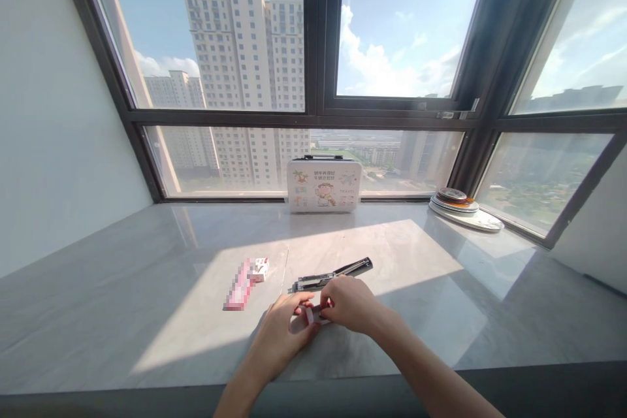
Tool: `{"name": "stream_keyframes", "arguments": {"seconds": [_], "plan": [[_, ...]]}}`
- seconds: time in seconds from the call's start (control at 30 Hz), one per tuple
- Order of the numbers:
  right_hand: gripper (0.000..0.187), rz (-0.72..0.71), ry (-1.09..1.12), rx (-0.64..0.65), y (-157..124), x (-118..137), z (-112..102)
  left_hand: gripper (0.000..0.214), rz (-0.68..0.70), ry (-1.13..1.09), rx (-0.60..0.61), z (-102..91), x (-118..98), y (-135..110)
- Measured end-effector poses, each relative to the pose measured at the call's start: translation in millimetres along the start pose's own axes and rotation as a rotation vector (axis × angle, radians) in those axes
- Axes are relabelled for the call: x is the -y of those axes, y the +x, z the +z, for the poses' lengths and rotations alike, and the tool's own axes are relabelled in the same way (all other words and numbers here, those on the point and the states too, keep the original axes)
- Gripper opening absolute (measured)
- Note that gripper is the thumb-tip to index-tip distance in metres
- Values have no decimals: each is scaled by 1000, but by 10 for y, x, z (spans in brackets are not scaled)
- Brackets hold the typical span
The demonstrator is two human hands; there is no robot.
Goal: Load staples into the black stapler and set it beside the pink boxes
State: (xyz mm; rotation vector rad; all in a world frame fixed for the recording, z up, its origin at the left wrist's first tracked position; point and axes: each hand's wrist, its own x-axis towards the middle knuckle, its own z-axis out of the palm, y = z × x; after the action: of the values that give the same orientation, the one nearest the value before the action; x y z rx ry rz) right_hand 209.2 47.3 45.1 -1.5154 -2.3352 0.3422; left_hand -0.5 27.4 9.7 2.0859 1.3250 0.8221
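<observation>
A small white paper box (309, 315) with some red on it is held in my left hand (283, 328), its thumb and fingers curled round the sides. The fingers of my right hand (349, 302) are pinched together at the right end of this box. Whatever they grip there is hidden. Just beyond my hands lies a black stapler (360, 266), opened out so that its metal inner track (313, 282) shows. To the left, a small white and red box (261, 269) rests beside a pink, pixelated item (238, 289).
The pale marble window sill (161, 274) carries everything, with its front edge close to my forearms. A white case with cartoon prints (324, 186) leans upright by the window. Several stacked plates or lids (460, 208) lie in the right corner beside the dark window frame (313, 119).
</observation>
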Motion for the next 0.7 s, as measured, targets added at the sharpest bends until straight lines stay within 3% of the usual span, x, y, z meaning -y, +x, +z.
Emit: {"name": "stream_keyframes", "arguments": {"seconds": [0.3, 0.5, 0.7], "plan": [[15, -28, 72, 21, -76, -158, -39, 51, 8, -27, -36, 43, 68, 7], [9, -139, 108, 67, 55, -94, 21, 46, 24, -3, -16, -5, -10, 4], [11, -95, 147, -2, 26, -165, -15, 50, 21, -9, -24, 1, 1, -7]]}}
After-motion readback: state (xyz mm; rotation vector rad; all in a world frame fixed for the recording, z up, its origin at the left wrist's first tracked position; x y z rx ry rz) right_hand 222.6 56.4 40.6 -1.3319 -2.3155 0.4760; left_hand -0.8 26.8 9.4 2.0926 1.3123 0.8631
